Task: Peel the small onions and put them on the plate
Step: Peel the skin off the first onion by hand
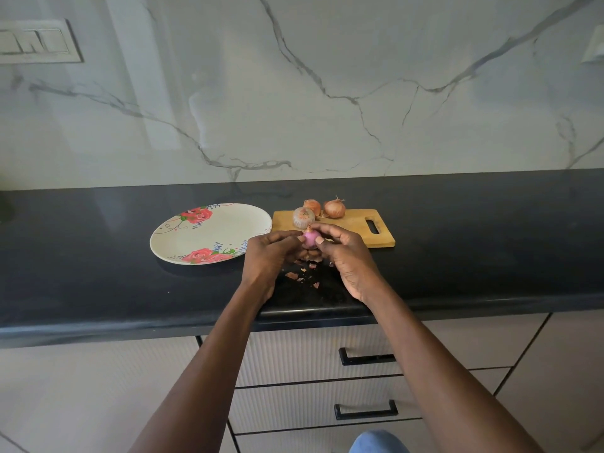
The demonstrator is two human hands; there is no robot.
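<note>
On the black counter [98, 256], the flowered plate [209, 233] lies at the left with nothing on it. Just right of it, the left hand [271, 256] and the right hand [346, 259] together pinch a peeled pink onion [309, 239] above skin scraps [302, 273]. Behind them, three unpeeled onions [334, 208] sit on the wooden cutting board [359, 230].
</note>
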